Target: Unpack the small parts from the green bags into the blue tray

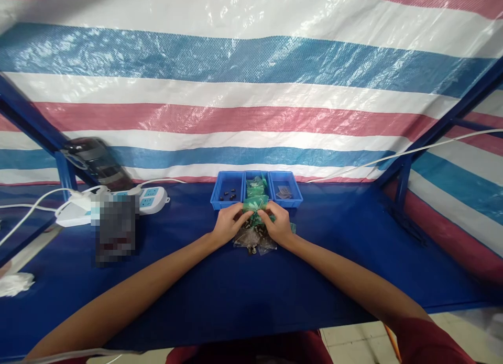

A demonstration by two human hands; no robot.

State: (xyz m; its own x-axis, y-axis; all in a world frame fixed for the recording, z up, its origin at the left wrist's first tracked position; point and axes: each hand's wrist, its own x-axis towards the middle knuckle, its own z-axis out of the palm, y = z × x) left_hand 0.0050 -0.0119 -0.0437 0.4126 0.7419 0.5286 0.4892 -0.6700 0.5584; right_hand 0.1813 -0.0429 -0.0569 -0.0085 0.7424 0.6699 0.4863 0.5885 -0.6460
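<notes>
Between my two hands is a small green plastic bag [255,203], its edges pinched by the fingers of my left hand [230,223] and my right hand [278,223]. Beneath and in front of the hands lies a pile of clear bags with small dark and metallic parts [251,239]. Just beyond stand three blue bins side by side: the left bin [215,196] has a few small dark parts, the middle one holds green bags [255,186], and the right bin [297,196] holds small clear bags.
A white power strip [155,200] with cables and a blurred dark object [117,228] are on the blue table [314,290] at left. Behind them leans a dark bottle [100,162]. Crumpled white material [16,284] lies at far left. Blue frame legs stand on both sides.
</notes>
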